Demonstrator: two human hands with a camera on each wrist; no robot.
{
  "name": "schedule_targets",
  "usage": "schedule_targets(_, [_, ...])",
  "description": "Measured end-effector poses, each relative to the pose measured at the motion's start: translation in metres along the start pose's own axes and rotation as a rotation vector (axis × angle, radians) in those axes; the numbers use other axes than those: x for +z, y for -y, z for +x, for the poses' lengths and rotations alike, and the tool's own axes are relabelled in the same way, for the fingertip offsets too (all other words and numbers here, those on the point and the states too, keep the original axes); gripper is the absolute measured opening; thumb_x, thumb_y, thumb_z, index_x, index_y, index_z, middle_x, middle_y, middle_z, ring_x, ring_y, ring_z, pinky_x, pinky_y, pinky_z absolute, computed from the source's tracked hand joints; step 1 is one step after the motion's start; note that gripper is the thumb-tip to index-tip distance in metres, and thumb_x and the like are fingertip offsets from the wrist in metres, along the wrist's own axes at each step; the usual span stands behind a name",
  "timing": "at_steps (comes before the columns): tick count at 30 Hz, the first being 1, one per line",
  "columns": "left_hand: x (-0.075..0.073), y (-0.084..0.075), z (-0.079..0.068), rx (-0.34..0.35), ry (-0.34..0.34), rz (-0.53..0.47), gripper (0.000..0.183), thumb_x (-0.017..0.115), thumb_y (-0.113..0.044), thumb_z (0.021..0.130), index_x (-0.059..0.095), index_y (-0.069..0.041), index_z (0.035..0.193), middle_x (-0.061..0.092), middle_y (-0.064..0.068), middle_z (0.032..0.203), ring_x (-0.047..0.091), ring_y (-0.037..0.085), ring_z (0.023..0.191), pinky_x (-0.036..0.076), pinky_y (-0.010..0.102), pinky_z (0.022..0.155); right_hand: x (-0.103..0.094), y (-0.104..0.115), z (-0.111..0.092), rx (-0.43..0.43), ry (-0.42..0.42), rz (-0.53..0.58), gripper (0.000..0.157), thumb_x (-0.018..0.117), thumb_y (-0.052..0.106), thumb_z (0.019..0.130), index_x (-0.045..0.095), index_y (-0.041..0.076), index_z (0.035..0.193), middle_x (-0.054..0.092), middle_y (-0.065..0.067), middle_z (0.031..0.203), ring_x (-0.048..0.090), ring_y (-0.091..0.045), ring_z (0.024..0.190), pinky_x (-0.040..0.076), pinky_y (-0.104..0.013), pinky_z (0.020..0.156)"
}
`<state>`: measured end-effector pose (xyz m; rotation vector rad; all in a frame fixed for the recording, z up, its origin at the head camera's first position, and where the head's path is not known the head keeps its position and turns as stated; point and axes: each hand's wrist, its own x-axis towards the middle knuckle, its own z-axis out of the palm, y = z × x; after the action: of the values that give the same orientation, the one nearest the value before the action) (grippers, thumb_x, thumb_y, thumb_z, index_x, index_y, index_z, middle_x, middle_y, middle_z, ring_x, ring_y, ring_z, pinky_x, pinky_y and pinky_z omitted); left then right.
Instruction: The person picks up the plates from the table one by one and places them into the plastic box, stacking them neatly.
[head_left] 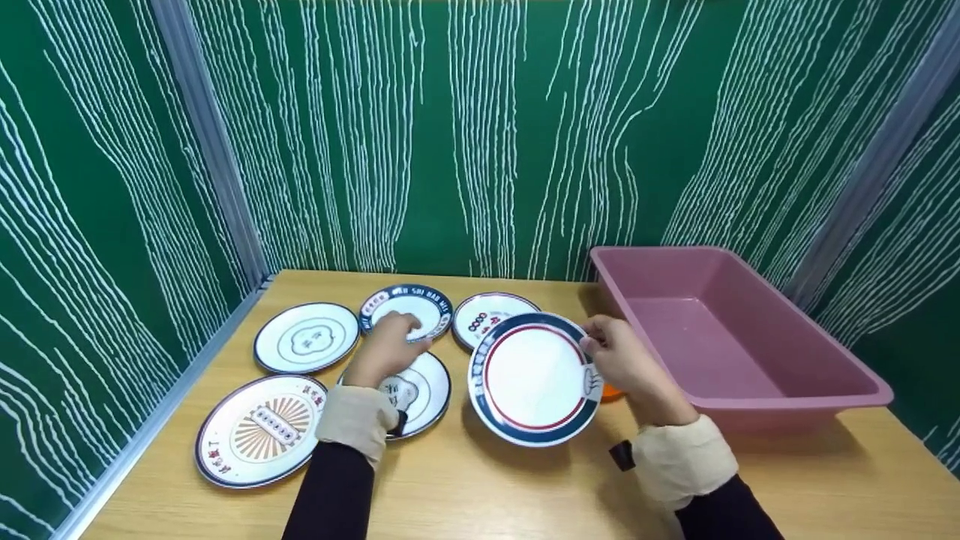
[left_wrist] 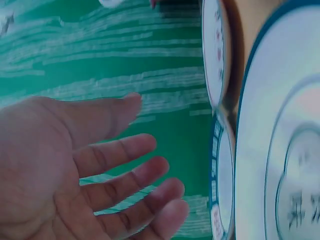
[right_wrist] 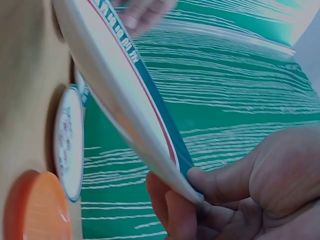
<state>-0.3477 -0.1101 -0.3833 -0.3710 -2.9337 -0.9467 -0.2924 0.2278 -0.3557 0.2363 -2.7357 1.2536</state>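
Observation:
My right hand pinches the right rim of a white plate with a dark blue border and a red ring. The plate is tilted and held above the table, as the right wrist view also shows. My left hand hovers over the plates on the left, holding nothing; its fingers are loosely extended in the left wrist view. Under it lies a white plate with a grey central motif. Just beyond it is a blue-rimmed plate with lettering round its edge.
More plates lie on the wooden table: one with a sunburst, one with a cloud outline, one with red marks. An orange dish is mostly hidden behind the held plate. A pink tub stands at right.

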Motion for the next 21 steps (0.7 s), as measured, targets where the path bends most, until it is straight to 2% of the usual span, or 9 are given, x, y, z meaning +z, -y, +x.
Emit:
schedule_targets(5, [-0.015,0.016,-0.005,-0.075,0.013,-0.002,0.047,0.065,-0.022,0.101,0.057,0.007,0.137,0.057,0.026,0.14,0.051,0.041,0.133,0.041,0.052,0.114,-0.024,-0.001,-0.004,0.025,-0.017,0.039,0.027,0.048,0.003,0.105,0.06,-0.007,0.126,0.064,-0.022,0.115,0.057,-0.033,0.103,0.05,-0.037,0.092])
schedule_targets(10, [-0.024,0.031,-0.011,-0.204,0.047,0.001,0.049,0.063,-0.021,0.101,0.054,0.008,0.14,0.053,0.028,0.144,0.046,0.045,0.136,0.038,0.056,0.115,-0.047,-0.004,-0.01,0.06,-0.052,0.144,0.031,0.046,0.009,0.108,0.056,-0.008,0.133,0.061,-0.023,0.12,0.058,-0.029,0.101,0.053,-0.026,0.083])
schedule_targets(15, [-0.027,0.04,-0.014,-0.272,0.05,-0.001,0.049,0.062,-0.017,0.101,0.052,0.01,0.141,0.052,0.031,0.143,0.046,0.048,0.136,0.039,0.058,0.113,-0.068,-0.013,-0.015,0.088,-0.127,0.267,0.036,0.044,0.012,0.109,0.05,-0.01,0.137,0.058,-0.023,0.118,0.06,-0.018,0.09,0.057,-0.023,0.075])
schedule_targets(21, [-0.025,0.05,-0.014,-0.338,0.068,-0.044,0.049,0.062,-0.015,0.102,0.05,0.01,0.143,0.051,0.03,0.145,0.046,0.047,0.136,0.04,0.057,0.113,-0.086,-0.023,-0.016,0.191,-0.233,0.337,0.044,0.039,0.019,0.111,0.042,-0.007,0.147,0.052,-0.02,0.125,0.062,-0.014,0.092,0.059,-0.022,0.079])
